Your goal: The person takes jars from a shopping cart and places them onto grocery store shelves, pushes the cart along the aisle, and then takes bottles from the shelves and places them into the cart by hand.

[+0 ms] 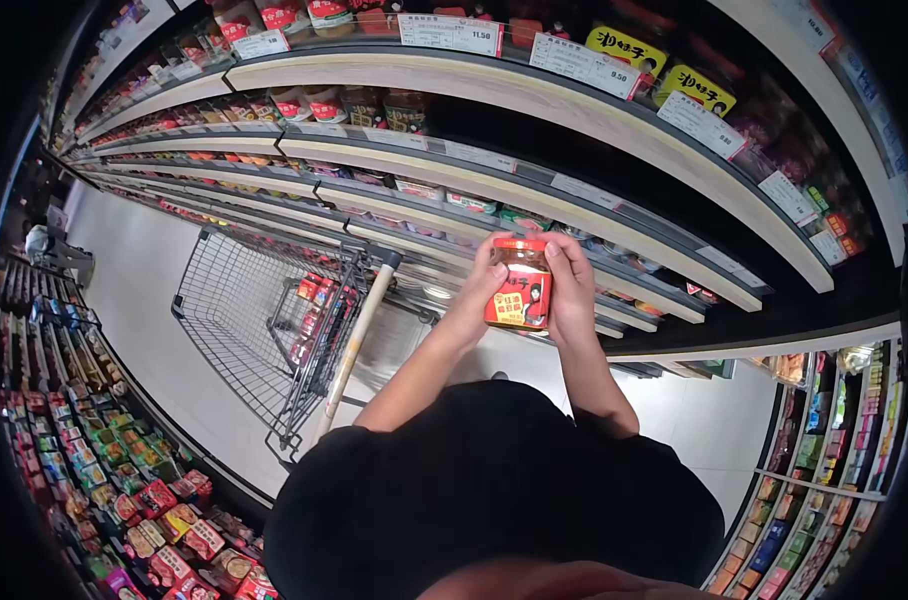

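Note:
A glass jar (520, 285) with a red lid and a red and yellow label is held upright before my chest, its label facing me. My left hand (479, 295) wraps its left side, the thumb lying on the front. On the other side, my right hand (571, 285) grips the jar with fingers around its right edge. Part of the glass below the lid shows dark contents. The fingers behind the jar are hidden.
A wire shopping cart (244, 310) stands to the left, its handle (359, 340) near me; red packages (314, 310) lie inside. Ahead, a long shelf (454, 80) carries jars and price tags. Packaged goods (174, 530) fill the lower left, and more shelving (824, 490) stands at right.

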`<state>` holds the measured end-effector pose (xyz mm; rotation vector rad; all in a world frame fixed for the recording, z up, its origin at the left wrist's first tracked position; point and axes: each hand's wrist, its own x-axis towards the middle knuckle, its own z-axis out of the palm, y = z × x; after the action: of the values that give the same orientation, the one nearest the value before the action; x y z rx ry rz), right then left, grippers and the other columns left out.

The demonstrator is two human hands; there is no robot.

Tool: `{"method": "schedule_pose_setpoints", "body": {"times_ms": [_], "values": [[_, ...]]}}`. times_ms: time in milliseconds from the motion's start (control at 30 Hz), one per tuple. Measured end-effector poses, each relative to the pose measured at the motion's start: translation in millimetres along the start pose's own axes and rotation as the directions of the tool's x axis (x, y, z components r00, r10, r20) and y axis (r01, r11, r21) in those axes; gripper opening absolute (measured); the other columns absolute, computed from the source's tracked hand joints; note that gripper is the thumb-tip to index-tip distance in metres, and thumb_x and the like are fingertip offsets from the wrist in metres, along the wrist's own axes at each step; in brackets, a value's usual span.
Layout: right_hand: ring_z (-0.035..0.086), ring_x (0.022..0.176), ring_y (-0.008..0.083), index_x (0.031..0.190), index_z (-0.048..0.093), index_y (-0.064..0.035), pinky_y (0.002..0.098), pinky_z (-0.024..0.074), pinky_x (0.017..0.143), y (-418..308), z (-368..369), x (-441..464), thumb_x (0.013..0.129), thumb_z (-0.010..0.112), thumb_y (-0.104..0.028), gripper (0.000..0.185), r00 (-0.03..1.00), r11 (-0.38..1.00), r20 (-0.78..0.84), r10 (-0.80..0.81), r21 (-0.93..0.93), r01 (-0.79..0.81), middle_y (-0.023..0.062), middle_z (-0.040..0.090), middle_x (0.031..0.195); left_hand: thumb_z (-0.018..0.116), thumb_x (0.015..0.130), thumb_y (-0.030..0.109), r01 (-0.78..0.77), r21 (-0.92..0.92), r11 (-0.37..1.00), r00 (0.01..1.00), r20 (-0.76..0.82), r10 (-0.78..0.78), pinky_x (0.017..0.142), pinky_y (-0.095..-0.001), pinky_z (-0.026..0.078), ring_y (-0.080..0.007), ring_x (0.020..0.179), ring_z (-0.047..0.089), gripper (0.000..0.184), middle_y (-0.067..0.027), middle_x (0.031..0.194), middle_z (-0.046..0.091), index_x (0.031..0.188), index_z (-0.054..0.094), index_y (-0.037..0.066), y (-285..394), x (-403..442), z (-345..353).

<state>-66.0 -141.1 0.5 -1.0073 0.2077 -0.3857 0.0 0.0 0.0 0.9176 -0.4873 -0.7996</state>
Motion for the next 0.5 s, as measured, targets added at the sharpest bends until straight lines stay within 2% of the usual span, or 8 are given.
{"method": "schedule_pose_setpoints", "body": {"times_ms": [67,100,167,200,233,300,333,500], "values": [[0.052,0.120,0.0202,0.143,0.040,-0.0050,0.0329,0.0406,0.105,10,20,-5,0.097,0.061,-0.019,0.052,0.997,0.997,-0.038,-0.067,0.027,0.068,0.0106,0.045,0.141,0.047,0.101,0.043,0.037,0.017,0.999,0.999,-0.018,-0.036,0.093,-0.0502,0.054,-0.0251,0.129,0.051,0.054,-0.0124,0.142,0.043,0.147,0.029,0.020,18,-7,-11],[0.052,0.120,0.0202,0.143,0.040,-0.0050,0.0329,0.0406,0.105,-31,-13,2,0.097,0.061,-0.019,0.052,0.996,0.986,-0.017,-0.088,-0.141,0.085,0.0106,0.045,0.141,0.047,0.101,0.043,-0.042,-0.125,0.991,0.998,0.030,0.046,0.093,-0.0502,0.054,-0.0251,0.129,0.051,0.054,-0.0124,0.142,0.043,0.147,0.029,0.020,-12,26,15],[0.050,0.123,0.0216,0.146,0.035,-0.0046,0.0328,0.0398,0.105,-15,21,-3,0.097,0.056,-0.012,0.054,0.961,0.916,0.178,-0.210,-0.308,0.257,0.0132,0.044,0.142,0.038,0.103,0.048,0.170,-0.247,0.954,0.985,0.077,-0.155,0.065,-0.0415,0.063,-0.0231,0.106,0.066,0.050,-0.0122,0.132,0.053,0.143,0.032,0.020,25,9,-10],[0.046,0.130,0.0240,0.152,0.026,-0.0061,0.0349,0.0376,0.108,-1,40,-3,0.094,0.059,-0.015,0.067,0.939,0.893,0.217,-0.268,-0.310,0.326,0.0163,0.040,0.145,0.032,0.103,0.054,0.240,-0.248,0.938,0.968,-0.007,-0.250,0.052,-0.0378,0.063,-0.0227,0.091,0.071,0.052,-0.0122,0.125,0.058,0.142,0.032,0.021,41,2,-20],[0.046,0.130,0.0240,0.152,0.026,-0.0061,0.0349,0.0376,0.108,3,47,-2,0.094,0.059,-0.015,0.067,0.939,0.890,0.206,-0.274,-0.315,0.329,0.0163,0.040,0.145,0.032,0.103,0.054,0.250,-0.247,0.936,0.966,0.005,-0.257,0.052,-0.0378,0.063,-0.0227,0.091,0.071,0.052,-0.0122,0.125,0.058,0.142,0.032,0.021,52,1,-25],[0.040,0.137,0.0262,0.155,0.017,-0.0071,0.0376,0.0341,0.111,13,58,-2,0.088,0.068,-0.025,0.086,0.924,0.922,0.292,-0.246,-0.223,0.316,0.0179,0.036,0.149,0.030,0.101,0.059,0.204,-0.177,0.963,0.979,0.063,-0.195,0.057,-0.0394,0.064,-0.0248,0.094,0.070,0.056,-0.0131,0.125,0.058,0.143,0.031,0.022,70,-5,-40],[0.036,0.141,0.0277,0.156,0.014,-0.0082,0.0415,0.0312,0.114,20,62,-2,0.078,0.080,-0.030,0.105,0.936,0.944,0.281,-0.211,-0.192,0.270,0.0172,0.030,0.153,0.029,0.100,0.062,0.214,-0.135,0.968,0.977,0.055,-0.208,0.059,-0.0415,0.065,-0.0280,0.098,0.070,0.062,-0.0150,0.130,0.055,0.146,0.028,0.021,74,-9,-48],[0.029,0.145,0.0304,0.157,0.015,-0.0090,0.0455,0.0268,0.117,40,69,-1,0.063,0.090,-0.031,0.122,0.918,0.899,0.328,-0.222,-0.294,0.323,0.0153,0.021,0.159,0.030,0.102,0.056,0.265,-0.135,0.955,0.957,0.161,-0.243,0.060,-0.0456,0.064,-0.0328,0.105,0.067,0.063,-0.0184,0.140,0.047,0.152,0.019,0.019,75,-17,-90]]}}
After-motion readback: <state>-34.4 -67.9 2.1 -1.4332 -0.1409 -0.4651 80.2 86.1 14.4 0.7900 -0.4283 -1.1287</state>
